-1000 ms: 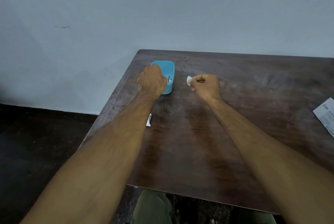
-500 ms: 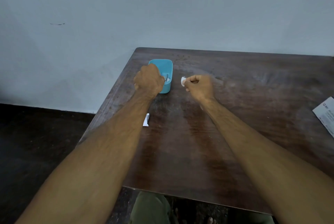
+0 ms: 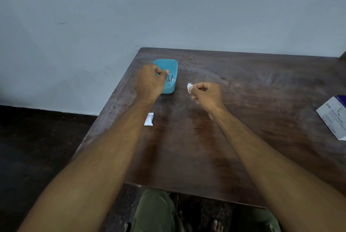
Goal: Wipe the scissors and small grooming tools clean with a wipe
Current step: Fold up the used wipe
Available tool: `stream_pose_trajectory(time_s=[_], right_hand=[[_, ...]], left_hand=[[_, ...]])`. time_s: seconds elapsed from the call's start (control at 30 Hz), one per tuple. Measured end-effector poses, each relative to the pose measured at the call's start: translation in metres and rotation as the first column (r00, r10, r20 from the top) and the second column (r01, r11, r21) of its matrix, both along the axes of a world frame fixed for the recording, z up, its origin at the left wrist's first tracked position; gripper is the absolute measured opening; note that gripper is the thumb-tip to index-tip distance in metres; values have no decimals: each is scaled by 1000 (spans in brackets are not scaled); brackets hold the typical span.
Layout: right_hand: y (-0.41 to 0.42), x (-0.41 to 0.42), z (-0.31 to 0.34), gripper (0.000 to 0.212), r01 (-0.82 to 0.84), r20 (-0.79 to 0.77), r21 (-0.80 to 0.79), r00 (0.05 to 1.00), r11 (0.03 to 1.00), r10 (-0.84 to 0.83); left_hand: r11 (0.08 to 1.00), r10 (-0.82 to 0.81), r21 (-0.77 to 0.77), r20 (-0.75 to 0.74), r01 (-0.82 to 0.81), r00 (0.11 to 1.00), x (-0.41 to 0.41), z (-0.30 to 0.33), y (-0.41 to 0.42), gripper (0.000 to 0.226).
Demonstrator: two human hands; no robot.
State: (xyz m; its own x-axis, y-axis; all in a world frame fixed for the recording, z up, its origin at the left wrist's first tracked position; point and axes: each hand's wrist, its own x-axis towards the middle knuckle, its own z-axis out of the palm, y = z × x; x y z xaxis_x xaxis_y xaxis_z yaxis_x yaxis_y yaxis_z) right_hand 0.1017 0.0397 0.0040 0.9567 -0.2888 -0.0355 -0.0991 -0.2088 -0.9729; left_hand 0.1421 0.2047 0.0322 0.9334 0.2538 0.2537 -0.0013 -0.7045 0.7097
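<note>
A small blue tray (image 3: 171,88) stands near the table's far left corner with several small metal grooming tools (image 3: 171,78) inside. My left hand (image 3: 150,82) hangs over the tray's near left side. Its fingers are curled, and thumb and fingertips pinch at the top of a small metal tool. The part of the tool inside the pinch is hidden. To the right of the tray, my right hand (image 3: 207,96) hovers just above the table and pinches a small crumpled white wipe (image 3: 189,88). No scissors can be made out.
The dark wooden table (image 3: 206,147) meets a pale wall at its far edge. A torn white wipe sachet (image 3: 149,119) lies by my left forearm. A white and purple box (image 3: 335,117) sits at the table's right edge. My knees and bare feet show below the near edge.
My left hand's fingertips have come further in over the tray's tools. My right hand with the wipe has drifted slightly towards the tray.
</note>
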Motion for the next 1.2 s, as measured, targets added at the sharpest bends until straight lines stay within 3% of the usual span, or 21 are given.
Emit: stream_pose_trajectory(time_s=[0.13,0.33,0.57,0.8,0.93,1.03,1.2], right_hand=[[9,-26,-9,7,-124,-34,134,991,983,130],[32,-55,-15,13,-297,-7,404,945,865,328],[49,-79,-17,13,-365,-6,398,917,842,400],[59,-90,-11,13,-367,-6,343,920,865,392],[65,-93,-1,33,-339,-37,210,934,917,354],[68,-92,0,14,-355,-8,25,935,934,356],[69,-88,-3,10,-313,-20,3,950,950,313]], left_hand=[[970,-6,-241,46,17,999,-35,-8,21,27],[882,-205,-439,-28,172,978,-96,-33,31,13],[816,-226,-542,23,202,974,-133,-47,29,11],[853,-164,-495,47,165,985,-143,-54,33,12],[920,-120,-363,97,148,988,-145,-59,34,13],[949,-118,-283,99,141,988,-143,-60,36,17],[956,-112,-264,83,130,990,-138,-59,43,12]])
